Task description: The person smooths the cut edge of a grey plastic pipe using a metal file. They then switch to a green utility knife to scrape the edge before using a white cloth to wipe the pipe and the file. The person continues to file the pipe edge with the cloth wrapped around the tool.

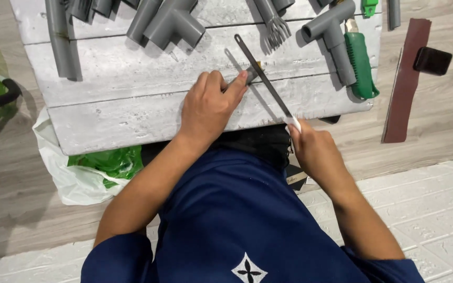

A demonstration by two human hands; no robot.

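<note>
The left hand [208, 107] presses a small grey piece [252, 73] against the whitewashed counter [121, 99]. The right hand [315, 149] grips the handle end of a long thin blade [263, 76], laid slantwise across that piece. Grey pipe fittings [169, 21] and a green-handled tool [361, 65] lie beyond.

My left hand [208, 107] presses a short grey pipe piece [251, 73] flat on the white board [132, 99], my fingertips on it, most of it hidden under them. A bit of yellow shows at its far end. My right hand [315, 149] grips the white handle of a thin metal saw blade [266, 78]. The blade runs slantwise up and to the left from my fist, crossing the piece just beyond my left fingertips.
</note>
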